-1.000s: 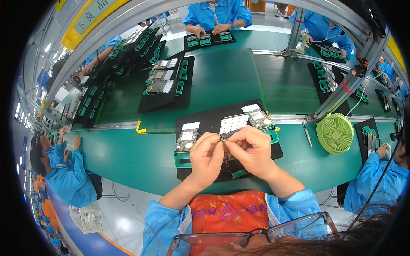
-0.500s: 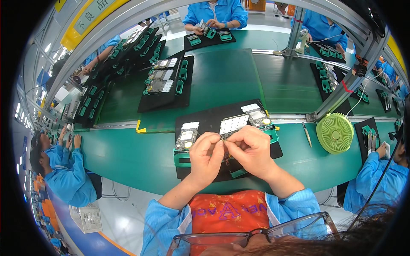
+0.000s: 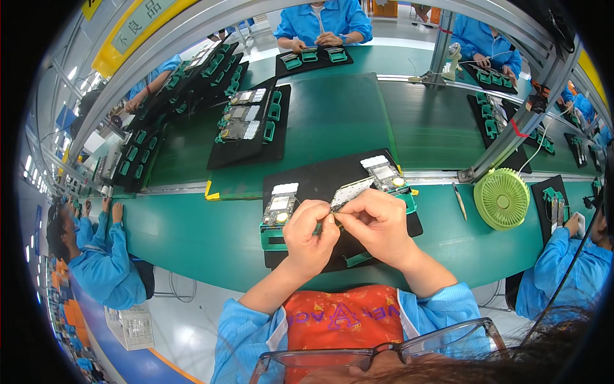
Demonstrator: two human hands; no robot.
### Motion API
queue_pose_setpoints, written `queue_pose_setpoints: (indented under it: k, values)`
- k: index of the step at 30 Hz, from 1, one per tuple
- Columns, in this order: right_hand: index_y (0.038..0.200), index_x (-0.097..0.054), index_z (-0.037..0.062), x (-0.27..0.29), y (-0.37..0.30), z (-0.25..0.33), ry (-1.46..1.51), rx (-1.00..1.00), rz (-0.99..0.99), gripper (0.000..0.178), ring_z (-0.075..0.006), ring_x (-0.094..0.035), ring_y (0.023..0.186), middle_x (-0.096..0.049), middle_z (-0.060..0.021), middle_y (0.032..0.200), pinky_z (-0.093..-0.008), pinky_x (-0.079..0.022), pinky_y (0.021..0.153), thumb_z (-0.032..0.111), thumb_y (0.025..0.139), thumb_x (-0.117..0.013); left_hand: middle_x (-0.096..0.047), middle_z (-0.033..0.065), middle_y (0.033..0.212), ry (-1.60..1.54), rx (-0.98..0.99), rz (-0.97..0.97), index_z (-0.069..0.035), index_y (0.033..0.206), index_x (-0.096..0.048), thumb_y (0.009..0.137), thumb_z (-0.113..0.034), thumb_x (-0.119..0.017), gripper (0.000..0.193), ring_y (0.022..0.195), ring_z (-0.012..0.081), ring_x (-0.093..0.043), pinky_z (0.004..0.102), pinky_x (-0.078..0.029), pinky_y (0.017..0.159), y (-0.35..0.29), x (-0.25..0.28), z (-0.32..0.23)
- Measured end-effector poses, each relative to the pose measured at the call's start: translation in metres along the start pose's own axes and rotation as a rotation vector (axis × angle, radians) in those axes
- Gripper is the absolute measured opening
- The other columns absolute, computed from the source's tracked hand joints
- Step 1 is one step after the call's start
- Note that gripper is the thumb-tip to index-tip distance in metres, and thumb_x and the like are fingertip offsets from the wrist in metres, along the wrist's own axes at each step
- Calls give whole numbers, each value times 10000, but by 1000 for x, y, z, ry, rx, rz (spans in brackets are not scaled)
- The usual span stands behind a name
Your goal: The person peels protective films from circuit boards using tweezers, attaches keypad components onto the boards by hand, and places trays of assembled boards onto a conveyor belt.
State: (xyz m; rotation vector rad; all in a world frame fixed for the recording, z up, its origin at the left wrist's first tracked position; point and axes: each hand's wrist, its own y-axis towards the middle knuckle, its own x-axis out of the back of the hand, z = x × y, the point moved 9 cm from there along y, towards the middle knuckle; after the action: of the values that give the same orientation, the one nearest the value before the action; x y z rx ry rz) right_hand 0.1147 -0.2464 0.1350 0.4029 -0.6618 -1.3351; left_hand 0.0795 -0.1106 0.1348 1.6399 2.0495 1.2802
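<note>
My left hand (image 3: 309,234) and my right hand (image 3: 377,224) meet over a black mat (image 3: 320,182) on the green bench. Together they pinch a small circuit board (image 3: 350,192) with a white panel, held tilted just above the mat. Fingertips of both hands close on its near edge. A second board (image 3: 279,208) sits in a green holder to the left of my left hand. A third board (image 3: 386,174) lies on the mat beyond my right hand.
A green desk fan (image 3: 503,199) stands to the right, with a slim tool (image 3: 459,201) beside it. Black trays of boards (image 3: 246,125) ride the belt beyond. Other workers in blue sit at left (image 3: 96,256), right (image 3: 563,269) and across (image 3: 323,22).
</note>
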Motion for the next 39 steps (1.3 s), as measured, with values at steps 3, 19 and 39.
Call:
queue_pose_setpoints:
  k: [3,19,39]
  values:
    - [774,-674,10,0,1,1,16,7,7,84,-68,-527,533,-609,-34,675,-218,-397,465,-27,741,-741,-602,151,814,13,-51,-10,34,865,-566,747,95,-600,137,668,240,-585,312,-476,579,1,1,-3]
    - [1131,-552,0,97,18,-79,-700,-263,-122,385,-361,-617,799,-657,-172,901,-472,-483,728,211,838,-687,-586,243,1121,255,474,264,109,1233,-508,884,-52,-560,388,964,313,-608,406,-471,890,0,-22,92]
    - [1195,-506,-4,14,5,-93,318,-557,269,413,-65,-569,725,-609,-8,789,-208,-434,643,-21,812,-660,-546,144,1268,-978,818,126,32,1315,-405,942,-10,-520,393,1130,196,-570,337,-483,948,-10,-67,84]
